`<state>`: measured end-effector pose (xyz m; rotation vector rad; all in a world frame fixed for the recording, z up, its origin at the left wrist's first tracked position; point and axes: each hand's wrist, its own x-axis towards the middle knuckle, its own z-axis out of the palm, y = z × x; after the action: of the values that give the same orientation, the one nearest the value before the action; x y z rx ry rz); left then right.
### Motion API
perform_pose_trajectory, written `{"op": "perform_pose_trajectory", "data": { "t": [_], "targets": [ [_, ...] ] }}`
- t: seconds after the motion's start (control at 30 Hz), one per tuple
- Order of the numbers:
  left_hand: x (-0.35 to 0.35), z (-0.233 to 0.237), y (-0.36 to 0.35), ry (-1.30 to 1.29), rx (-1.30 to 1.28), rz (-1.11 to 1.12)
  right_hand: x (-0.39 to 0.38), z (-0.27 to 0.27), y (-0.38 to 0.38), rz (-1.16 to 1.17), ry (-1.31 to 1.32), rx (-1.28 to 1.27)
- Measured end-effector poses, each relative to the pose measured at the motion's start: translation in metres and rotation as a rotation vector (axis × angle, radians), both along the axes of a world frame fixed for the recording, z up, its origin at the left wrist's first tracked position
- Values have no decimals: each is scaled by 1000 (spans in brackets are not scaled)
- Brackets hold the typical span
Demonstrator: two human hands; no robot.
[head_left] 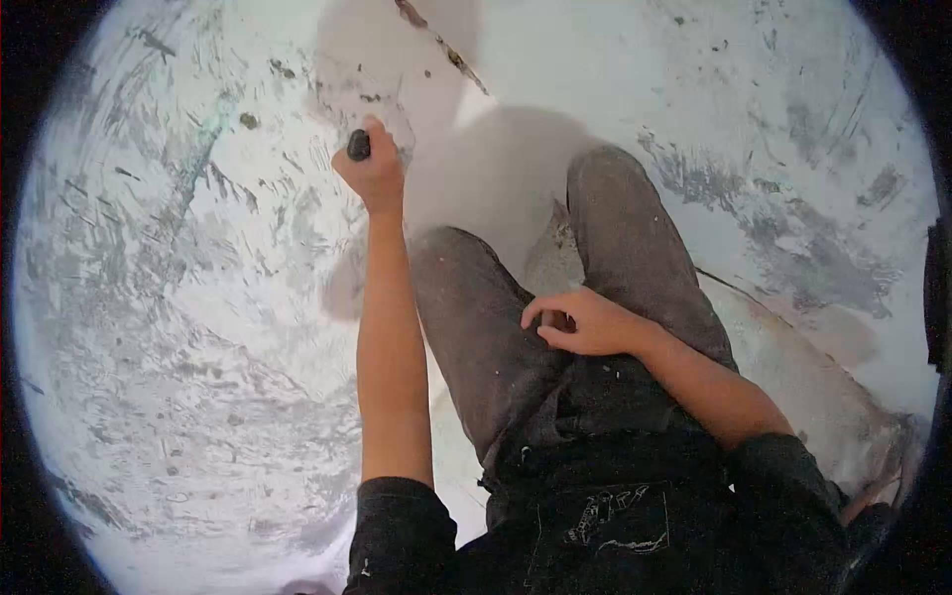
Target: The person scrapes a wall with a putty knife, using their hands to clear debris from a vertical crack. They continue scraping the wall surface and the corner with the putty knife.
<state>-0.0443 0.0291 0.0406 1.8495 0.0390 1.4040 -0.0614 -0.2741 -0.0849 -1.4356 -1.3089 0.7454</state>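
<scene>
My left hand [377, 178] is wrapped round the dark handle [359, 145] of a tool, its rounded butt end facing up at me. The thumb points forward along the far side. What sits at the other end of that handle is hidden beneath my fist. Under and around it lies a whitish surface [268, 228] with grey smears and dark specks. Over my lap hovers or rests my right hand [593, 322], fingers loosely bent, thumb and forefinger apart, holding nothing.
My bent legs in dusty dark trousers [635, 218] take up the middle. A dark, ragged seam [446, 52] crosses the surface at the top. Another seam [739, 290] runs down to the right of my knee. Grey patches [823, 258] mark the right side.
</scene>
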Motion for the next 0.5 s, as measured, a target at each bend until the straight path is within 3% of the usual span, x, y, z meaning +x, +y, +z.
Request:
{"op": "perform_pose_trajectory", "data": {
  "t": [0.07,0.1,0.13,0.2,0.23,0.27,0.33,0.37,0.43,0.47,0.5],
  "targets": [
    [9,13,-16,-114,-205,-55,1,-2,-1,20,57,32],
    [6,25,-9,-275,-634,-464,2,-3,-1,10,59,34],
    [5,30,-18,-269,-638,-469,2,-5,0,-6,41,48],
    [-5,33,-32,-219,-216,-113,1,-7,-1,-7,28,52],
    [2,24,-21,-376,-857,-698,1,-3,-2,-3,27,26],
    [14,6,4,-187,-531,-311,1,-1,-2,4,23,2],
    [19,9,9,7,79,57,-1,-4,-1,16,14,42],
    [22,13,12,1,86,48,0,-5,-1,9,12,77],
    [16,32,-9,-264,-754,-405,2,-2,-2,13,26,49],
    [5,37,-32,-175,-265,-190,2,-2,-3,34,45,12],
    [4,36,-23,-138,-242,-192,3,-4,-3,31,55,5]
  ]
}}
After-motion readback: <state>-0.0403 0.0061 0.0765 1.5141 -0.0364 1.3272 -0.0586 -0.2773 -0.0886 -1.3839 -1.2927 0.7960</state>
